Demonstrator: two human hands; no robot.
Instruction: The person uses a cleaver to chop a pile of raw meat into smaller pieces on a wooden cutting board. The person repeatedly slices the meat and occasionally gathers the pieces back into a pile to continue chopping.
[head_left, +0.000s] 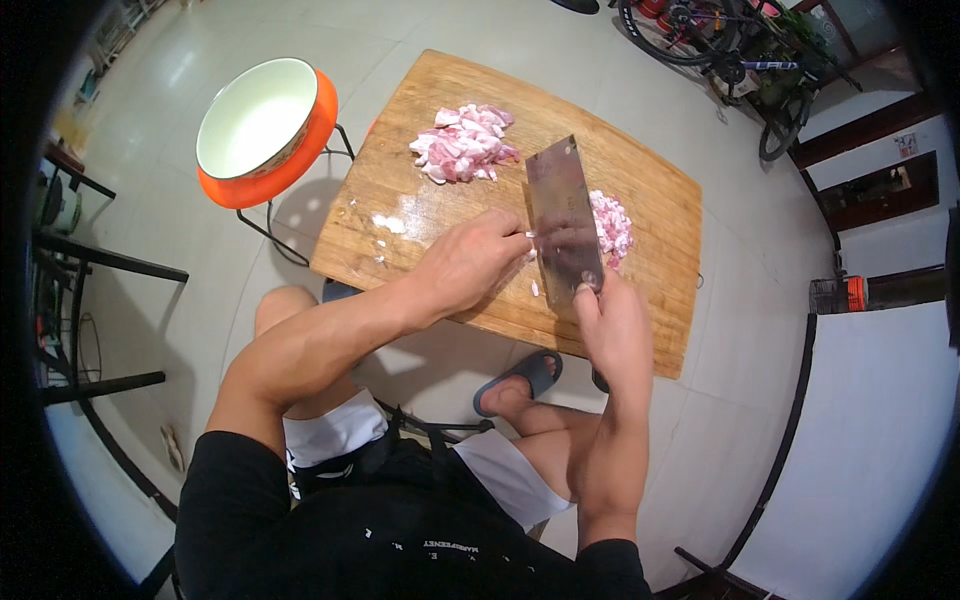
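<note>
My right hand (612,318) grips a cleaver (562,215), its broad blade standing over the wooden cutting board (390,140). Close to the blade's left side, my left hand (470,258) is closed, fingers curled down onto the board. A few small white bits of meat show at its fingertips; whatever else is under the fingers is hidden. Farther back on the board lies a pile of pink and white meat slices (465,145). To the right of the blade is a smaller heap of finely diced meat (612,225), partly covered by the cleaver.
On the left, a white enamel bowl (258,115) sits on an orange stool (325,105) with black metal legs. White scraps (388,224) dot the board's left part. A bicycle (725,50) stands at the far right. Black metal legs (110,257) stick out at the left edge.
</note>
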